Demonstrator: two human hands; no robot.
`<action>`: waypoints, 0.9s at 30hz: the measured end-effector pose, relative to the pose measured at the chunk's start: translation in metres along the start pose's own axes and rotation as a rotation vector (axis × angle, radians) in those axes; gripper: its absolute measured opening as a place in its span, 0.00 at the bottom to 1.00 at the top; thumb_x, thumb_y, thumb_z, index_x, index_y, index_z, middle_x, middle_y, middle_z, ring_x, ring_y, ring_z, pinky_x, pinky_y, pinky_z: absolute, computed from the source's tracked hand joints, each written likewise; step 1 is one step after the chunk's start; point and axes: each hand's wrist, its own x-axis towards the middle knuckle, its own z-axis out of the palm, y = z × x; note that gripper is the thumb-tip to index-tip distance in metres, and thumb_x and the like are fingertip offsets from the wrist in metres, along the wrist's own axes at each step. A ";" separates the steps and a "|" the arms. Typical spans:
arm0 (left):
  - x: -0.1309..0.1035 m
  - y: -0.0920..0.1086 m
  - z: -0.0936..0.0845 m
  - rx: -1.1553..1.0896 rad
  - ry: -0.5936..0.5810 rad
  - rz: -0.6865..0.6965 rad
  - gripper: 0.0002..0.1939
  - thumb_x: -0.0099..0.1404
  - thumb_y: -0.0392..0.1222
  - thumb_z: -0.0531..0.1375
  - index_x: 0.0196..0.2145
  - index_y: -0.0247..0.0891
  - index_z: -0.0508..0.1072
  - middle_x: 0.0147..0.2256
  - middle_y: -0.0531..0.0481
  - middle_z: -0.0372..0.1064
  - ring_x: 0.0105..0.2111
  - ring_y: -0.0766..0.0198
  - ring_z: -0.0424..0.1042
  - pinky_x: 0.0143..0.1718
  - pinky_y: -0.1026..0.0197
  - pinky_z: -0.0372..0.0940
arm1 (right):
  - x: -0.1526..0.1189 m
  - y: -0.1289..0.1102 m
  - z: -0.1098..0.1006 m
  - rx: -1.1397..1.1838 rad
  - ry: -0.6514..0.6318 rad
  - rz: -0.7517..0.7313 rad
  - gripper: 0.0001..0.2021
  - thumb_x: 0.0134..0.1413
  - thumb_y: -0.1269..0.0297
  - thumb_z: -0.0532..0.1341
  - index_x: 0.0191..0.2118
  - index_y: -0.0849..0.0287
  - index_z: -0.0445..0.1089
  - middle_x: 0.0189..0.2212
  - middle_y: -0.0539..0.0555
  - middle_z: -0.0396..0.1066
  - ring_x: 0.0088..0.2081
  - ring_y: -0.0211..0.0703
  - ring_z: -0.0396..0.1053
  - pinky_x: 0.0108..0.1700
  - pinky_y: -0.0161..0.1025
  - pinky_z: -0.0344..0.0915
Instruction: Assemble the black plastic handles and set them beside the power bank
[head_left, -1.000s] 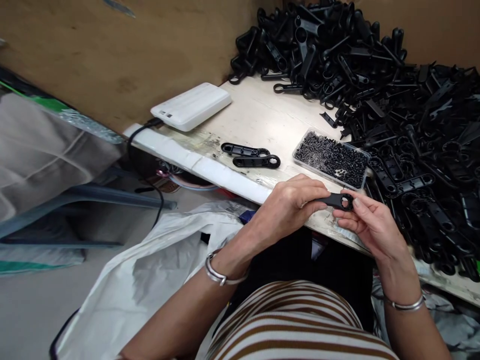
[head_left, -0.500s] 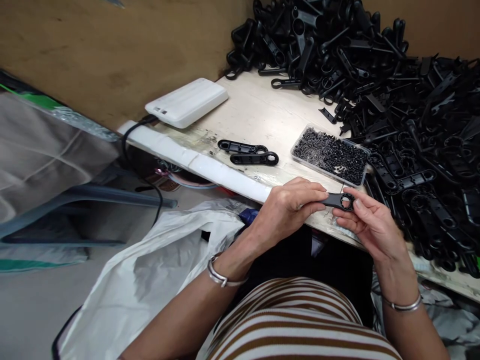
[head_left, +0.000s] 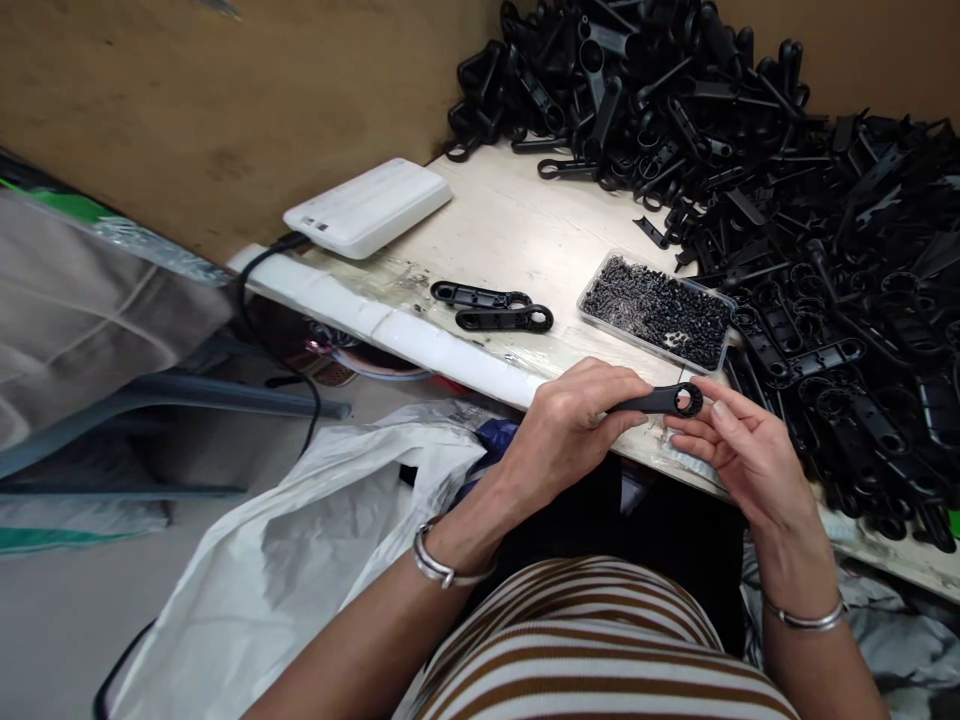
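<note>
My left hand (head_left: 581, 415) is closed around the plain bar of a black plastic handle piece (head_left: 660, 400), pinching it between thumb and fingers. The piece's ring end points right, with small notches inside the ring. At that ring end is my right hand (head_left: 750, 445), its fingers bent and apart. Its index fingertip is at the ring's edge, while the thumb stands a little off it. Just beyond the hands a clear plastic box (head_left: 581, 312) holds many tiny black and metallic parts. Two similar black handle pieces (head_left: 504, 319) lie side by side on the table to the left.
A big heap of black plastic parts (head_left: 810, 240) covers the table's back and right side. A white power bank (head_left: 367, 208) with a black cable (head_left: 241, 300) sits at the left edge. Below the white table edge (head_left: 390, 325) hangs a white sack (head_left: 300, 540).
My right thumb has drawn back slightly from the ring end. The handle piece has turned a little in my left hand, showing more of its bar.
</note>
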 end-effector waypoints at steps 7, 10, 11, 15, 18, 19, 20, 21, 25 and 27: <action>-0.003 0.007 0.005 0.056 0.047 0.090 0.06 0.65 0.33 0.61 0.40 0.37 0.73 0.37 0.47 0.76 0.37 0.64 0.73 0.42 0.60 0.69 | -0.001 0.004 0.005 -0.133 0.120 -0.127 0.24 0.42 0.61 0.73 0.48 0.56 0.74 0.41 0.55 0.78 0.38 0.45 0.77 0.43 0.45 0.76; -0.006 0.010 0.008 0.040 0.041 0.109 0.08 0.65 0.31 0.60 0.42 0.36 0.72 0.37 0.46 0.75 0.38 0.64 0.72 0.42 0.60 0.70 | 0.000 0.007 0.005 -0.273 0.165 -0.188 0.21 0.43 0.60 0.73 0.46 0.56 0.76 0.35 0.52 0.77 0.34 0.43 0.75 0.43 0.43 0.75; -0.007 0.010 0.009 0.038 0.039 0.102 0.08 0.65 0.31 0.60 0.42 0.36 0.72 0.37 0.46 0.75 0.38 0.64 0.72 0.43 0.60 0.70 | 0.000 0.008 0.005 -0.331 0.179 -0.207 0.20 0.44 0.59 0.72 0.45 0.56 0.76 0.33 0.51 0.77 0.33 0.42 0.75 0.42 0.43 0.75; -0.011 0.008 0.010 0.059 0.031 0.038 0.11 0.64 0.32 0.61 0.45 0.35 0.70 0.40 0.44 0.74 0.41 0.62 0.72 0.44 0.58 0.70 | -0.001 0.012 0.005 -0.503 0.222 -0.330 0.17 0.46 0.60 0.70 0.44 0.57 0.76 0.35 0.53 0.76 0.33 0.42 0.73 0.42 0.42 0.74; -0.012 0.007 0.012 0.054 -0.013 0.026 0.08 0.64 0.32 0.61 0.43 0.34 0.71 0.39 0.45 0.74 0.40 0.62 0.72 0.43 0.59 0.70 | -0.001 0.015 0.005 -0.584 0.238 -0.446 0.14 0.49 0.62 0.68 0.43 0.58 0.75 0.39 0.54 0.75 0.35 0.42 0.73 0.41 0.41 0.75; -0.013 0.008 0.012 0.048 -0.026 0.029 0.07 0.65 0.33 0.61 0.42 0.34 0.71 0.38 0.46 0.75 0.38 0.63 0.72 0.42 0.59 0.70 | -0.001 0.016 0.004 -0.610 0.238 -0.469 0.14 0.50 0.62 0.68 0.44 0.58 0.75 0.40 0.55 0.75 0.35 0.42 0.74 0.41 0.41 0.75; -0.014 0.009 0.013 0.045 -0.033 0.031 0.06 0.65 0.33 0.60 0.41 0.34 0.71 0.37 0.46 0.75 0.37 0.63 0.72 0.41 0.60 0.70 | 0.000 0.017 0.004 -0.637 0.233 -0.483 0.14 0.51 0.63 0.67 0.45 0.58 0.74 0.39 0.55 0.74 0.35 0.42 0.74 0.41 0.41 0.75; -0.014 0.009 0.014 0.044 -0.035 0.030 0.05 0.65 0.32 0.60 0.40 0.34 0.71 0.37 0.47 0.75 0.37 0.64 0.72 0.41 0.60 0.70 | 0.000 0.019 0.003 -0.661 0.224 -0.492 0.14 0.52 0.63 0.66 0.45 0.58 0.73 0.39 0.55 0.74 0.35 0.42 0.74 0.41 0.41 0.75; -0.018 0.011 0.017 0.041 -0.006 0.023 0.06 0.63 0.29 0.60 0.39 0.34 0.72 0.36 0.47 0.75 0.36 0.64 0.72 0.40 0.60 0.70 | 0.005 0.023 -0.001 -0.748 0.152 -0.561 0.11 0.56 0.66 0.64 0.46 0.56 0.71 0.40 0.54 0.73 0.36 0.41 0.74 0.42 0.40 0.75; -0.019 0.011 0.016 0.003 -0.009 0.005 0.05 0.63 0.30 0.61 0.38 0.34 0.72 0.35 0.47 0.75 0.36 0.64 0.72 0.40 0.60 0.70 | 0.006 0.023 -0.003 -0.735 0.099 -0.611 0.11 0.56 0.67 0.63 0.45 0.55 0.70 0.42 0.54 0.71 0.39 0.41 0.74 0.44 0.40 0.74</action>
